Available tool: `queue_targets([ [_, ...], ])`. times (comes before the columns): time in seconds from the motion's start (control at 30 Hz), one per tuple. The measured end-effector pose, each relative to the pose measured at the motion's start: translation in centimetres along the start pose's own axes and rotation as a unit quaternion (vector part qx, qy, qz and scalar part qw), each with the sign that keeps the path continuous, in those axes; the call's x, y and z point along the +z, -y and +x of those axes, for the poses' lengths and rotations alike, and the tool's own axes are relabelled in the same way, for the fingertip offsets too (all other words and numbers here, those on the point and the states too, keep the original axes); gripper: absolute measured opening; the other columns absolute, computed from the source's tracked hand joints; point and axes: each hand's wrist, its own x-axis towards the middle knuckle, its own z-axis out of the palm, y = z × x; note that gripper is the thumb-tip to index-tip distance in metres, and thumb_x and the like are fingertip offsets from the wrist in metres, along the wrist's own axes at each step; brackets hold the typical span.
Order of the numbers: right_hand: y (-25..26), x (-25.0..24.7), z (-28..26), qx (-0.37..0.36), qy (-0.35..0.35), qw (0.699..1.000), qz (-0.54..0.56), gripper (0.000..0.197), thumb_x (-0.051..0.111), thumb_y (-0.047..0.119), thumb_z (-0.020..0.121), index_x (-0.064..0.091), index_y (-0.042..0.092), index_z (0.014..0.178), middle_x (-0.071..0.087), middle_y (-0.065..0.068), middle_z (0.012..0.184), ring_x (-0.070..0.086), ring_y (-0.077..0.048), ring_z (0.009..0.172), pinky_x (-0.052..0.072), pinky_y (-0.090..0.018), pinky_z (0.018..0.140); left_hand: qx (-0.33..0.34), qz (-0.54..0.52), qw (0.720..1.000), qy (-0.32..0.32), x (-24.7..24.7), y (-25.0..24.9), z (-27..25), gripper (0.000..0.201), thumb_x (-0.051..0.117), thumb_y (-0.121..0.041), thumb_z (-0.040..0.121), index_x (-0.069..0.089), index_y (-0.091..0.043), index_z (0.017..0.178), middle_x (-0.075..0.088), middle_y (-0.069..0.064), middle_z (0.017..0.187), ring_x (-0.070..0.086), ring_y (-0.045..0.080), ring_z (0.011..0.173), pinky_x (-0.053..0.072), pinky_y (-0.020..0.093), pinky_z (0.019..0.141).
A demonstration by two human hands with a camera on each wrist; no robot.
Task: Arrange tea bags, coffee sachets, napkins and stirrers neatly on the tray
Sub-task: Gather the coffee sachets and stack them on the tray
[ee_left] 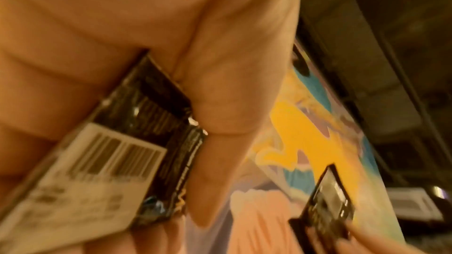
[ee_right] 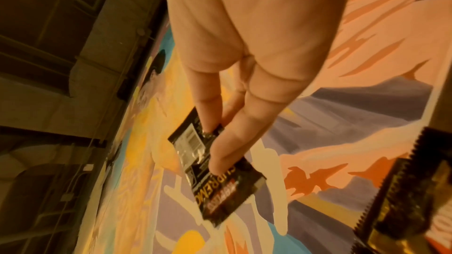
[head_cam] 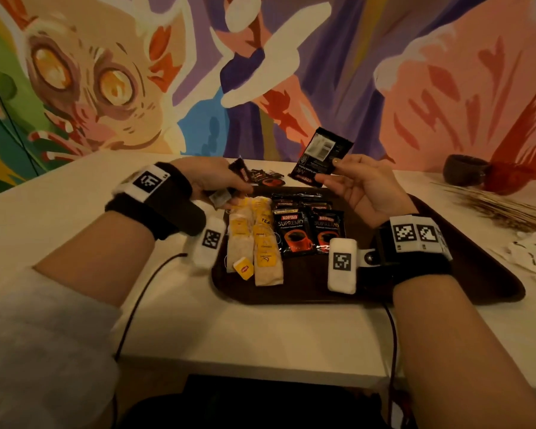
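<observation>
My right hand (head_cam: pixel 347 178) pinches a black coffee sachet (head_cam: pixel 322 154) and holds it up above the far edge of the dark brown tray (head_cam: pixel 477 274); the same sachet (ee_right: pixel 215 167) shows between thumb and fingers in the right wrist view. My left hand (head_cam: pixel 220 181) grips another black coffee sachet (head_cam: pixel 240 171) at the tray's far left corner, seen close up with its barcode (ee_left: pixel 117 154). On the tray lie two columns of tea bags (head_cam: pixel 254 243) and rows of coffee sachets (head_cam: pixel 310 230).
A few loose coffee sachets (head_cam: pixel 268 178) lie on the white table (head_cam: pixel 260 335) beyond the tray. Wooden stirrers (head_cam: pixel 502 209) fan out at the right, with a dark bowl (head_cam: pixel 464 170) behind them and white napkins (head_cam: pixel 532 255) near the right edge. A painted wall stands behind.
</observation>
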Motion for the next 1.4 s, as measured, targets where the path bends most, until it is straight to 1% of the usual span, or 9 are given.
queue_targets([
  [0.1,-0.4,-0.4,0.4,0.011,-0.014,0.999,0.048,0.028,0.050,0.025,0.096,0.055,0.002,0.111,0.070,-0.017,0.099,0.071,-0.027,0.086,0.057,-0.023,0.065,-0.061,0.112,0.992,-0.005,-0.4,0.2,0.2,0.014,0.065,-0.012,0.089,0.058,-0.005,0.099,0.062,0.009,0.077,0.058,0.015,0.061,0.051,0.026,0.051],
  [0.2,-0.8,-0.8,0.5,0.038,-0.063,0.991,0.109,0.036,0.048,0.033,0.096,0.059,-0.001,0.094,0.068,-0.019,0.094,0.068,-0.030,0.093,0.058,-0.028,0.063,-0.099,0.163,0.981,0.022,0.1,0.3,0.5,0.012,0.066,-0.007,0.087,0.062,-0.004,0.098,0.066,0.012,0.083,0.062,0.017,0.064,0.054,0.026,0.054],
  [0.33,-1.6,-1.4,0.7,0.068,-0.095,0.991,0.069,0.005,0.055,0.006,0.092,0.058,0.002,0.089,0.062,-0.010,0.083,0.063,-0.017,0.080,0.057,-0.023,0.056,-0.101,0.166,0.980,0.052,1.4,0.0,1.1,0.010,0.060,0.003,0.088,0.060,-0.007,0.087,0.065,0.008,0.077,0.063,0.016,0.068,0.056,0.027,0.062],
  [0.47,-1.6,-1.9,0.8,0.079,-0.070,0.994,-0.025,0.031,0.052,-0.013,0.085,0.053,0.010,0.105,0.062,-0.011,0.092,0.067,-0.015,0.071,0.056,-0.022,0.059,-0.091,0.239,0.967,0.020,1.3,-0.3,1.6,0.016,0.068,-0.001,0.083,0.063,-0.009,0.097,0.064,0.007,0.088,0.059,0.024,0.091,0.050,0.040,0.092],
  [0.63,-1.5,-2.2,1.2,0.032,-0.084,0.995,-0.031,0.060,0.051,-0.022,0.080,0.037,0.007,0.131,0.061,-0.023,0.112,0.067,-0.027,0.086,0.058,-0.031,0.062,-0.122,0.303,0.945,-0.006,0.6,-0.2,1.8,0.021,0.069,-0.009,0.085,0.063,-0.002,0.104,0.066,0.015,0.105,0.062,0.029,0.106,0.046,0.041,0.101],
  [1.0,-1.5,-3.4,2.0,0.052,-0.103,0.974,-0.194,0.004,0.067,0.006,0.081,0.064,0.008,0.085,0.065,-0.003,0.077,0.055,-0.012,0.065,0.038,-0.020,0.049,-0.125,0.310,0.942,-0.023,0.1,0.1,4.3,0.040,0.072,-0.003,0.080,0.059,-0.001,0.118,0.064,0.020,0.115,0.058,0.034,0.113,0.045,0.046,0.102],
  [1.13,-0.9,-4.4,2.0,0.075,-0.081,0.973,-0.205,0.011,0.065,0.013,0.084,0.061,0.010,0.074,0.061,0.001,0.063,0.047,-0.010,0.060,0.033,-0.018,0.046,-0.110,0.299,0.947,-0.037,-0.2,0.1,4.7,0.019,0.072,-0.004,0.081,0.063,-0.005,0.097,0.064,0.014,0.088,0.058,0.026,0.086,0.049,0.037,0.085],
  [1.23,-0.8,-5.3,2.0,0.105,-0.048,0.971,-0.210,0.008,0.064,0.010,0.084,0.063,0.009,0.076,0.068,0.001,0.067,0.054,-0.013,0.069,0.035,-0.021,0.056,-0.084,0.301,0.948,-0.053,-0.8,0.7,5.3,0.037,0.076,-0.011,0.079,0.063,-0.003,0.113,0.068,0.018,0.104,0.064,0.030,0.099,0.050,0.038,0.093],
  [1.4,-1.4,-5.7,2.2,0.199,-0.012,0.950,-0.241,0.005,0.058,0.003,0.086,0.062,0.005,0.086,0.063,-0.005,0.082,0.056,-0.008,0.063,0.040,-0.015,0.049,0.009,0.260,0.959,-0.113,-1.3,-1.0,4.2,0.023,0.065,-0.032,0.089,0.061,-0.010,0.084,0.059,0.006,0.072,0.055,0.019,0.066,0.046,0.028,0.062],
])
